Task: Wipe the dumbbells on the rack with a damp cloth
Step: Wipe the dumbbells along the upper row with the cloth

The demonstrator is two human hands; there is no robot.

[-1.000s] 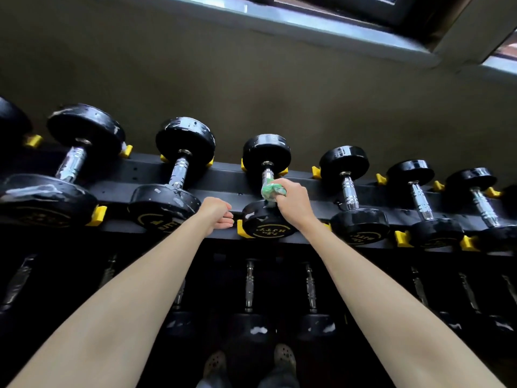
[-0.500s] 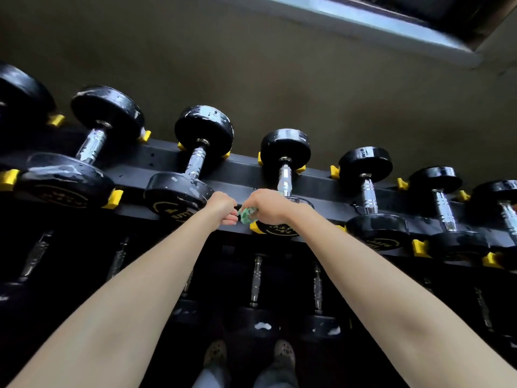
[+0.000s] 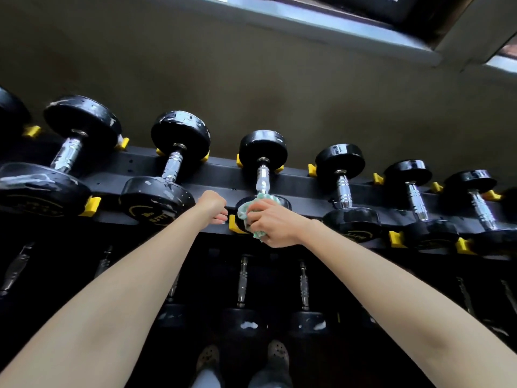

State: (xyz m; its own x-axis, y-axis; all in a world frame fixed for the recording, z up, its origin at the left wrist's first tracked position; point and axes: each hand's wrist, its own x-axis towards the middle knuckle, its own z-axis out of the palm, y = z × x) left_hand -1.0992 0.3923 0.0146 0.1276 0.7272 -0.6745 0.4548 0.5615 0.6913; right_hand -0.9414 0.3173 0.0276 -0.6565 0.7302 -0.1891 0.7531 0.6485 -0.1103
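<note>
Several black dumbbells with chrome handles lie in a row on the top shelf of a black rack (image 3: 302,184) with yellow cradles. My right hand (image 3: 275,224) grips a crumpled green cloth (image 3: 248,210) and presses it against the near head of the middle dumbbell (image 3: 263,152), covering most of that head. My left hand (image 3: 212,204) rests with curled fingers on the rack's front rail, between that dumbbell and the bigger one (image 3: 167,177) to its left, holding nothing.
A lower shelf holds more dumbbells (image 3: 242,301) in deep shadow. A dull wall rises behind the rack, with a window ledge (image 3: 321,23) above. My shoes (image 3: 278,354) show on the floor below.
My right hand has brought the cloth down from the chrome handle to the near head, first to its left edge, then across its face. My left hand has stayed on the rail.
</note>
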